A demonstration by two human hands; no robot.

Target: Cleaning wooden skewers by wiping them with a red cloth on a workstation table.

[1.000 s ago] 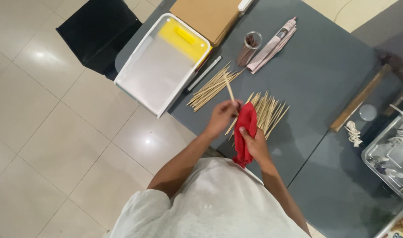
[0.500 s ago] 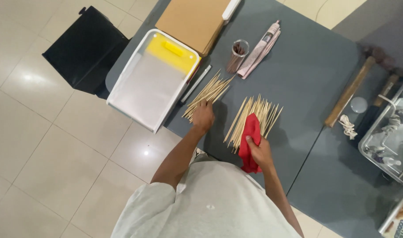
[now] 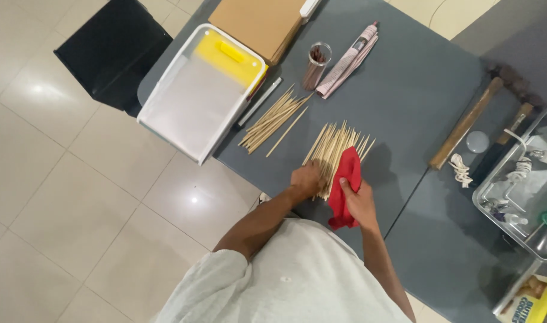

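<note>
1. Grey table [image 3: 417,90] over a pale tiled floor [image 3: 58,197] is your work surface; the big fan of thin wooden sticks [image 3: 336,149] lies on it just in front of you, near the table's edge.
2. Your left hand [image 3: 305,179] rests at the near ends of this fan, fingers curled down on the sticks. Whether it pinches one stick or only presses on them cannot be told.
3. Your right hand [image 3: 360,203] grips a red cloth [image 3: 345,185], which lies over the right part of the fan. Keep the cloth folded around your fingers, so that a stick can pass inside it.
4. Take one stick only, by its near end, and do not disturb the others.
5. A smaller pile of sticks [image 3: 273,119] lies apart, to the left, beside the white and yellow tray [image 3: 196,96]. Keep the two piles separate.
6. Mind the glass jar [image 3: 315,66] and the rolled paper [image 3: 348,60] behind; the hammer [image 3: 465,122] is well apart.
</note>
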